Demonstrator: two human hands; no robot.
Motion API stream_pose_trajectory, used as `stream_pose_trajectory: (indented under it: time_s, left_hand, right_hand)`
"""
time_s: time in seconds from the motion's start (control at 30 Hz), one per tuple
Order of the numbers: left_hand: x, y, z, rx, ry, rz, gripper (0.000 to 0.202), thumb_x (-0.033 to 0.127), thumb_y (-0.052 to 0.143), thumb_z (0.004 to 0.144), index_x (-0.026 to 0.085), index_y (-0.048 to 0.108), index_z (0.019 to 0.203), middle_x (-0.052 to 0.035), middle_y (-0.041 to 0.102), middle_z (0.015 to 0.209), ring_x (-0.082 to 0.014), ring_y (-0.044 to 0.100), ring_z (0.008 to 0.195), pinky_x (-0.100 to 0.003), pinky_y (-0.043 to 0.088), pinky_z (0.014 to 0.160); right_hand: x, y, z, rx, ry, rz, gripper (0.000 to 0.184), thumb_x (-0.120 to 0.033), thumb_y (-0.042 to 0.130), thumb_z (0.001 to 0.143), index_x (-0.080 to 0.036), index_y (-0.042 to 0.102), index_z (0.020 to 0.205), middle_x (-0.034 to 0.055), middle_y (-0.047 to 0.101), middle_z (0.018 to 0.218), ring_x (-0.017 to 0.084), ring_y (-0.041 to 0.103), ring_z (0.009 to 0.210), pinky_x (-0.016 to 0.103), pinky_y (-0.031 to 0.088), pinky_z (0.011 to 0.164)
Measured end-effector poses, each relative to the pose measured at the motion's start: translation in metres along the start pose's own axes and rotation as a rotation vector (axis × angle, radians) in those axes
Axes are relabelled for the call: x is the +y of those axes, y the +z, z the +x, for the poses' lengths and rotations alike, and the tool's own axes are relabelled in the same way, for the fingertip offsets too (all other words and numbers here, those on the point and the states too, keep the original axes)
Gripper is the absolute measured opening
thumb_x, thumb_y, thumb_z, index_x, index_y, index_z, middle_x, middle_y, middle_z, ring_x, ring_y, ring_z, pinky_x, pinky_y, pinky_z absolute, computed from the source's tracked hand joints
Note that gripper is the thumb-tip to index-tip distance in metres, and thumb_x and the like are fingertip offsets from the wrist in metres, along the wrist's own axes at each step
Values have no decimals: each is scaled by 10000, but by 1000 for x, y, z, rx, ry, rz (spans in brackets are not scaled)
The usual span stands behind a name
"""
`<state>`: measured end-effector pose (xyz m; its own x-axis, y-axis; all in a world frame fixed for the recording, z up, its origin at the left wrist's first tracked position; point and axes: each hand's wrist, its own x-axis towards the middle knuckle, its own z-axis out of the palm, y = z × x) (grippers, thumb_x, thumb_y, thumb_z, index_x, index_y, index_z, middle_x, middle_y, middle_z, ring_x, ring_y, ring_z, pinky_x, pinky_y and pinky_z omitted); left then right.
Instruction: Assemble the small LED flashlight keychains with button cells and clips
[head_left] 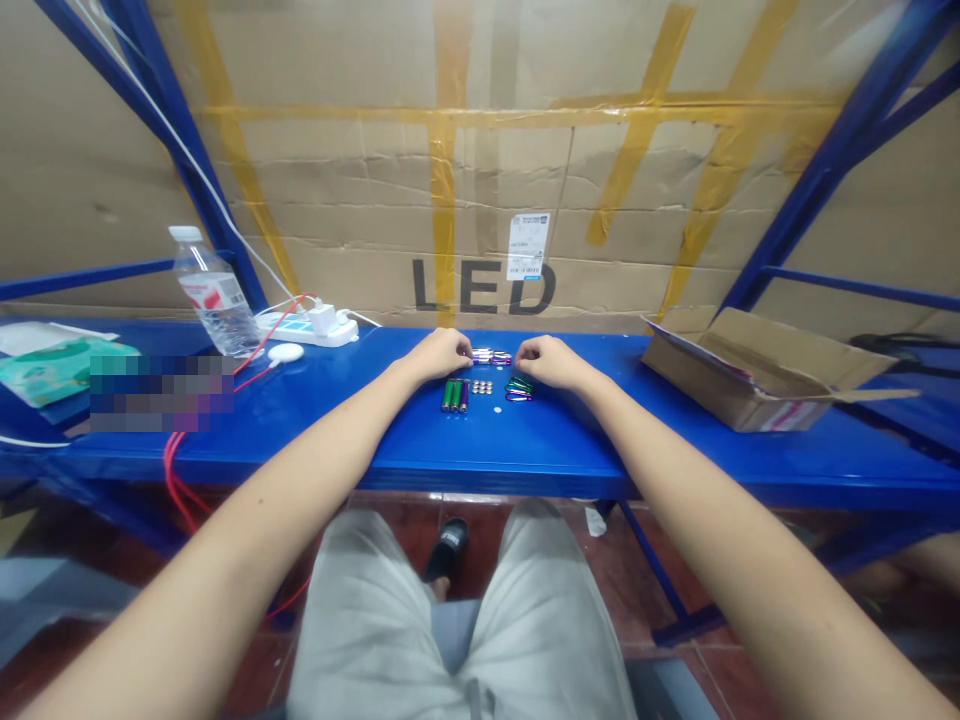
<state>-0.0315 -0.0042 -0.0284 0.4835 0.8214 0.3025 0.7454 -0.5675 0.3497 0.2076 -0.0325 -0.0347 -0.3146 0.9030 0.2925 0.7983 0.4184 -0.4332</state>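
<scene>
On the blue table, my left hand (439, 354) has its fingers curled together at the left end of a row of shiny silver and purple pieces (491, 357). Facing it, my right hand (550, 362) is closed with bent fingers by the row's right end. What either hand pinches is too small to make out. Nearer to me lie several green and purple metal tubes (455, 396) side by side, below my left hand. Small round silver pieces (482, 388), like button cells, sit in rows beside them. Green and purple carabiner clips (519, 389) lie in a pile under my right fingers.
An open cardboard box (750, 385) stands at the right. To the left are a water bottle (217, 300), a white power strip (315, 326), red cables (174, 470) and a green packet (60, 365). A large taped carton (360, 220) rises behind the table.
</scene>
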Motion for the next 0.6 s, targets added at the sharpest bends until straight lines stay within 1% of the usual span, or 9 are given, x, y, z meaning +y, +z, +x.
stream_pose_trajectory:
  time_s: [0.13, 0.2, 0.33, 0.43, 0.53, 0.6]
  left_hand:
    - [1, 2, 2, 11, -3, 5, 97, 246, 705, 760, 185, 759, 812, -66, 744, 854, -225, 660, 854, -321, 479, 779]
    - [1, 3, 3, 16, 11, 13, 105, 254, 714, 758, 183, 752, 826, -63, 745, 866, -221, 660, 847, -319, 472, 769]
    - [3, 6, 5, 14, 30, 54, 154, 277, 718, 759, 187, 754, 879, -60, 751, 902, -215, 659, 841, -314, 462, 760]
    - [5, 7, 6, 8, 30, 68, 145, 298, 718, 756, 185, 745, 842, -58, 745, 865, -211, 651, 818, -302, 451, 716]
    - [9, 7, 5, -5, 52, 53, 96, 245, 690, 747, 181, 724, 811, -46, 732, 821, -192, 641, 773, -282, 440, 671]
    - [12, 7, 4, -18, 63, 36, 114, 203, 670, 737, 179, 720, 837, -43, 734, 833, -188, 644, 774, -276, 445, 668]
  right_hand:
    - [3, 3, 3, 41, 4, 4, 156, -117, 584, 792, -148, 726, 849, 77, 742, 871, 180, 635, 774, 251, 436, 681]
    - [2, 4, 3, 47, -9, 4, 180, -116, 581, 792, -145, 736, 880, 76, 742, 869, 179, 634, 767, 253, 435, 681]
    - [0, 7, 4, 28, -47, 27, 224, -131, 576, 802, -143, 757, 933, 66, 743, 859, 171, 628, 744, 253, 436, 677]
    - [0, 8, 4, 12, -68, 46, 253, -123, 571, 798, -148, 770, 953, 53, 742, 828, 161, 620, 718, 252, 440, 678]
    - [0, 10, 4, 14, -80, 52, 259, -122, 573, 795, -154, 777, 952, 46, 741, 815, 159, 616, 708, 256, 443, 679]
    - [1, 11, 5, 21, -83, 52, 252, -130, 581, 797, -159, 779, 950, 46, 743, 826, 162, 622, 717, 261, 449, 683]
